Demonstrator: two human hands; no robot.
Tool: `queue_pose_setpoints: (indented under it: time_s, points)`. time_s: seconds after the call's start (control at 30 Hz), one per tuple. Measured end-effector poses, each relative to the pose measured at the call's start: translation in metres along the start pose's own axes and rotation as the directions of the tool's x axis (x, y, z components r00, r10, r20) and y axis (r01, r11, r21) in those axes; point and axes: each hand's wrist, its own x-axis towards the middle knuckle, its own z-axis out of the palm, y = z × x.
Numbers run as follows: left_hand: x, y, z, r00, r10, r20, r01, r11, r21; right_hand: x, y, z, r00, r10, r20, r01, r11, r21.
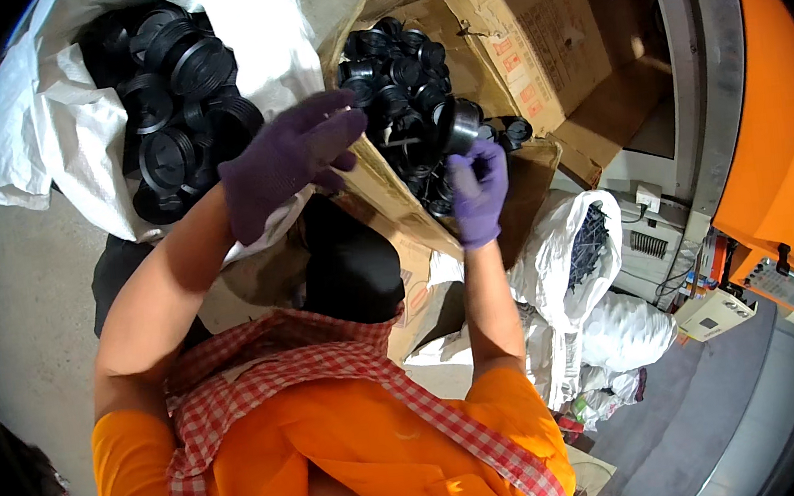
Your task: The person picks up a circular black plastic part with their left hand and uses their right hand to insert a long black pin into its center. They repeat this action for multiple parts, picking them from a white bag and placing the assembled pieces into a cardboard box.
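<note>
The person's orange shirt (359,452) and red-and-white checked cloth apron (284,369) are nearest. Ahead, the purple-gloved right hand (480,194) pinches a round, black, ribbed plastic part (458,125) above the open brown cardboard box (401,195). The purple-gloved left hand (292,153) has its fingers extended and its thumb apart, just beside the box's near wall; nothing shows in its grip.

The box holds a heap of similar black parts (390,76). Left of it, an open white woven sack (261,31) holds larger-looking round black pieces (198,71). To the right, a smaller open white sack (547,272) contains thin dark strips (590,244), with a bulging white bag (625,331) beside it.

The left hand and forearm cover part of the first sack's edge. The box's near wall rises between the left hand and the heap. A black-covered knee (351,262) is close below the box, and an orange machine (748,118) stands at far right.
</note>
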Motion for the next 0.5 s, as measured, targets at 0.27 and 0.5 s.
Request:
queue_pose_setpoints:
  time_s: [0.27,0.5]
  points:
    - [-0.009,-0.009,-0.017,0.970,0.163,0.181,-0.211,0.933,0.293,-0.021,-0.085,0.064,0.768,-0.456,0.451,0.577,0.797,-0.177]
    - [-0.027,0.008,-0.024,0.561,0.363,0.744,-0.827,0.272,0.492,0.020,-0.116,0.050,0.643,-0.232,0.730,0.513,0.838,-0.186]
